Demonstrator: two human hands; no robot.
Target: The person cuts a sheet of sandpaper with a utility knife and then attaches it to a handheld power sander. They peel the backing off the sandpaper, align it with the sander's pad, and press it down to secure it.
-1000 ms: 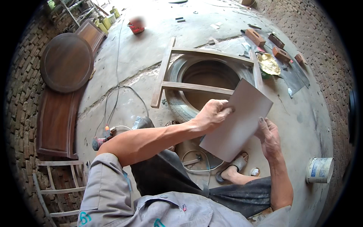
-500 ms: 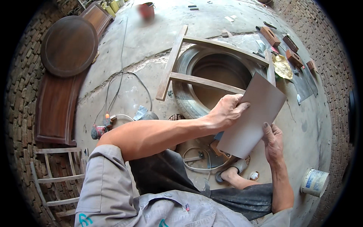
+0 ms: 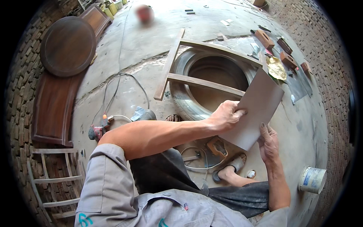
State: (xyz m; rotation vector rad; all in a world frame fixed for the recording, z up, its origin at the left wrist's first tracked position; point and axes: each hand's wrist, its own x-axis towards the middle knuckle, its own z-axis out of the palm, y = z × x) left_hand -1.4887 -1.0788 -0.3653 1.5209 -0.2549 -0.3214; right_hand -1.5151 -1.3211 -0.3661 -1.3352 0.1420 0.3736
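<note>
A flat grey-brown sheet that looks like sandpaper (image 3: 256, 109) is tilted in front of me, between my two hands. My left hand (image 3: 226, 115) grips its left edge, with the thumb on top and the fingers curled under. On the lower right edge, my right hand (image 3: 269, 143) pinches it with the thumb on the upper face; the other fingers are partly behind it. Beyond the sheet, a wooden frame (image 3: 206, 83) of long bars and crosspieces lies across a large tire (image 3: 180, 99). The sheet's upper part overlaps the frame's right end.
A round dark wooden top (image 3: 68, 46) and a brown panel (image 3: 55, 108) stand at the left, above a slatted frame (image 3: 56, 180). A red power tool (image 3: 97, 132) and cables lie nearby. Bricks (image 3: 264, 39) and a gold crumpled piece (image 3: 276, 68) are far right; a white bucket (image 3: 312, 179) is near right.
The sheet and both hands have shifted slightly, the right hand a little up and left. The grips look the same, and the whole view has moved a little.
</note>
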